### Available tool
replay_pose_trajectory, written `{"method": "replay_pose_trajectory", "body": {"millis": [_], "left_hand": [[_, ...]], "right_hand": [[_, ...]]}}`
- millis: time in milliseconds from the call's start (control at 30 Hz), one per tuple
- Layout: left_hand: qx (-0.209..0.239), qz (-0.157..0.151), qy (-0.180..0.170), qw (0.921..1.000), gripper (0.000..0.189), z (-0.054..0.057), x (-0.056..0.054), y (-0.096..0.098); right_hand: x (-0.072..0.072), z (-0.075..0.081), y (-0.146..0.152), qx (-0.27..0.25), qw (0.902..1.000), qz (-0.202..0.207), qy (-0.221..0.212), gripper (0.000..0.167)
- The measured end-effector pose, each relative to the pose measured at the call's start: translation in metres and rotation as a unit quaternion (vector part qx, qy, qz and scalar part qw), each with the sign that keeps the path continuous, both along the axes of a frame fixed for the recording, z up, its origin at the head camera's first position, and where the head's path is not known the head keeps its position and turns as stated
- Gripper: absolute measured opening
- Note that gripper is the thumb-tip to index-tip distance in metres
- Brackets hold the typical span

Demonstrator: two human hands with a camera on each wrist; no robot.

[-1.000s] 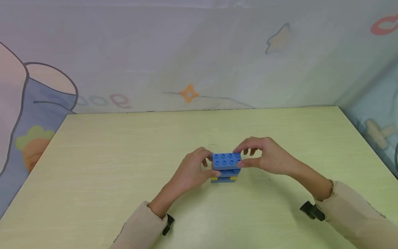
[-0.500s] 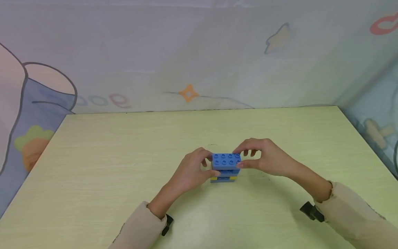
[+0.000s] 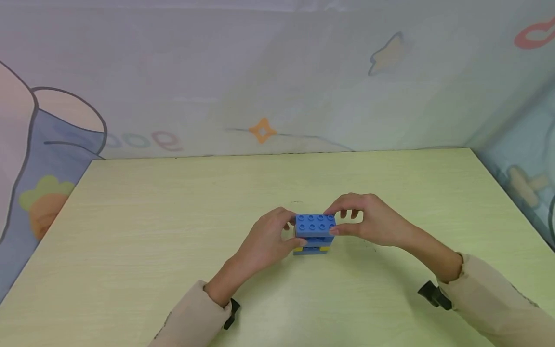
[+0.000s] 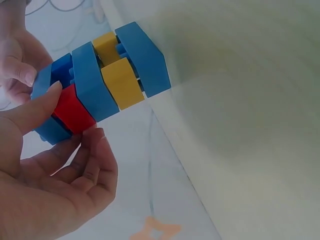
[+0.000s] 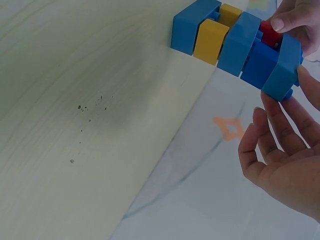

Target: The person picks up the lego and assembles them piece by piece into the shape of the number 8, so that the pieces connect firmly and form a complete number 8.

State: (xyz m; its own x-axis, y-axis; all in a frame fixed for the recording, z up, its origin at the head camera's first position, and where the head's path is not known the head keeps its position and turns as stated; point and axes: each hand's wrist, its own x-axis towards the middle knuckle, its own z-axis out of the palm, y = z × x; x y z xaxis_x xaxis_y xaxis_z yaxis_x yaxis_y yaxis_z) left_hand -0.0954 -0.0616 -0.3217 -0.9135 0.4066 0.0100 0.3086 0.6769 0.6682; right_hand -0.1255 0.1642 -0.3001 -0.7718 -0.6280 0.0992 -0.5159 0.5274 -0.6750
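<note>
A stack of toy building bricks stands upright on the table. On top lies a long blue brick (image 3: 315, 225) with studs showing. Beneath it sit a red brick (image 4: 74, 111) on the left and a darker blue brick (image 5: 259, 65) on the right. Lower down come another long blue brick (image 4: 95, 82), two yellow bricks (image 5: 210, 41) and a blue brick (image 4: 143, 59) at the base. My left hand (image 3: 270, 239) pinches the red brick between thumb and fingers. At the other end, my right hand (image 3: 376, 219) pinches the top blue brick, thumb in front and fingers behind.
The pale wooden table (image 3: 173, 207) reaches back to a printed cloth backdrop (image 3: 277, 72). Small dark marks (image 5: 85, 108) dot the tabletop near the stack. Black straps (image 3: 435, 295) hang at the beige sleeves (image 3: 498, 299).
</note>
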Motion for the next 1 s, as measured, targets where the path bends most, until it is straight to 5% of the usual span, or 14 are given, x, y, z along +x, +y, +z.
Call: {"method": "replay_pose_trajectory", "body": {"millis": [400,1000], "left_hand": [[0.064,-0.011,0.02,0.9977,0.033,0.015,0.002,-0.005],[0.088,0.0,-0.004,0.9961,0.03,0.011,0.002,-0.005]], "right_hand": [[-0.001,0.003,-0.001,0.01,1.0,-0.001,-0.001,0.025],[0.0,0.001,-0.001,0.008,0.9996,-0.004,-0.025,0.027]]}}
